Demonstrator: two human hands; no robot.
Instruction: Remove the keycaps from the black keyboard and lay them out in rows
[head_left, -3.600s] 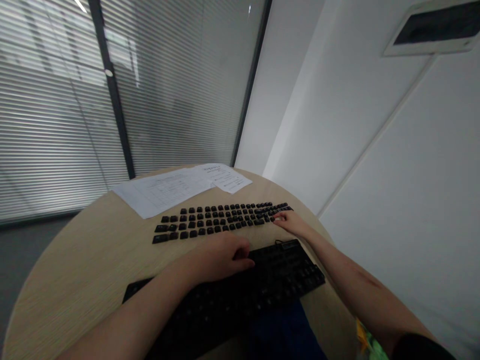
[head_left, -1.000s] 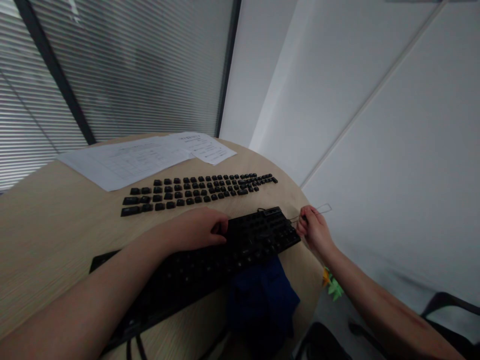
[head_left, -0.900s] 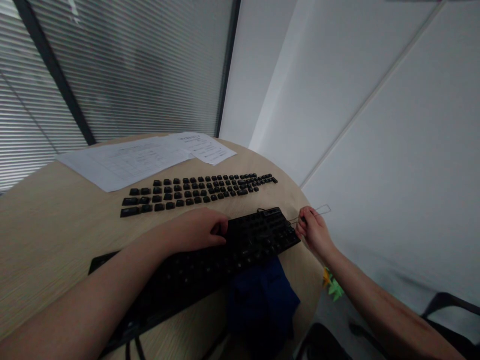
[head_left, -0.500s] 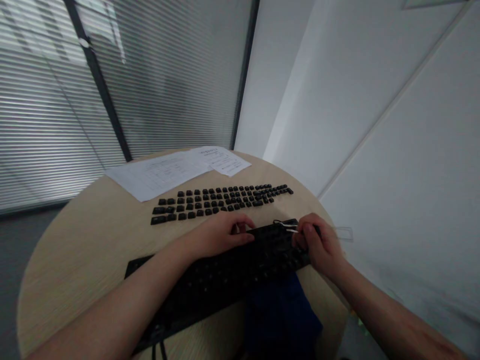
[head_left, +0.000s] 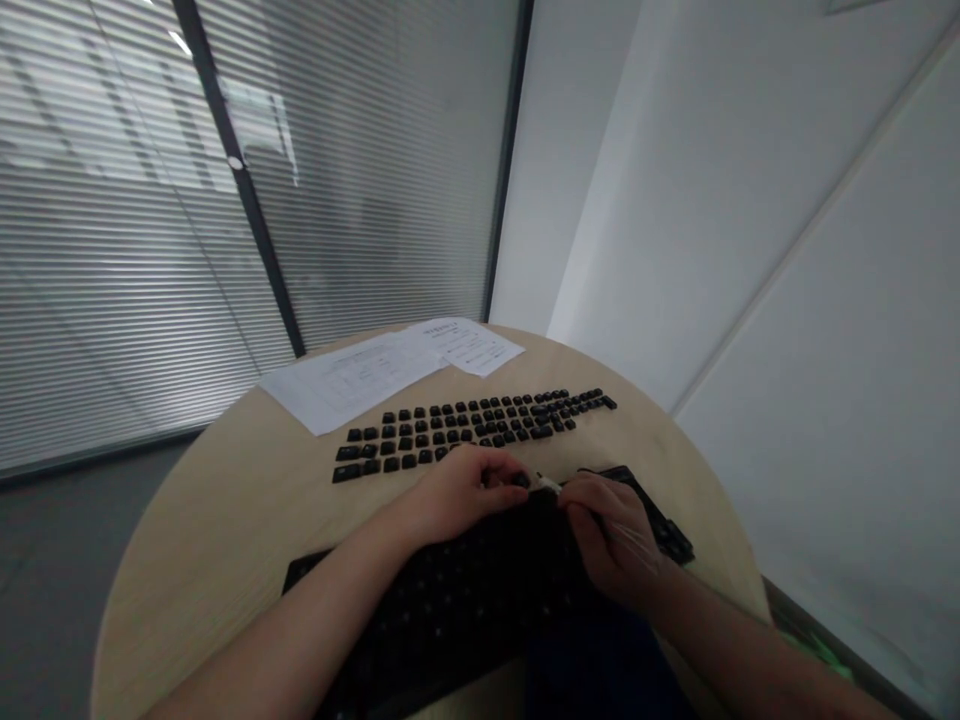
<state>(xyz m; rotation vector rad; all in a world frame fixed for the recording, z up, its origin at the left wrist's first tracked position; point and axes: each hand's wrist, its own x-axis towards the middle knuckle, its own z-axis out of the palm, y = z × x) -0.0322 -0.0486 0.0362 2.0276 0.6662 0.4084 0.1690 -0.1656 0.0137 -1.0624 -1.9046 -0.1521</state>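
A black keyboard (head_left: 450, 590) lies slanted across the near part of the round table, partly under my forearms. Above its far edge, my left hand (head_left: 480, 485) pinches a small black keycap (head_left: 519, 481) between thumb and fingers. Close on its right, my right hand (head_left: 611, 525) is closed round a thin wire tool (head_left: 547, 484), whose pale tip points at the keycap. Beyond the keyboard, several loose black keycaps (head_left: 405, 442) sit in slanted rows on the tabletop.
White printed sheets (head_left: 352, 375) lie at the far edge of the wooden table (head_left: 202, 560). Dark blue cloth (head_left: 600, 665) shows below the keyboard. Behind the table stand a window with blinds (head_left: 375, 170) and a white wall (head_left: 825, 330).
The view has shifted, so the table appears further right. My right hand has come left with the wire tool, close to my left hand, where a keycap now shows between the fingers.
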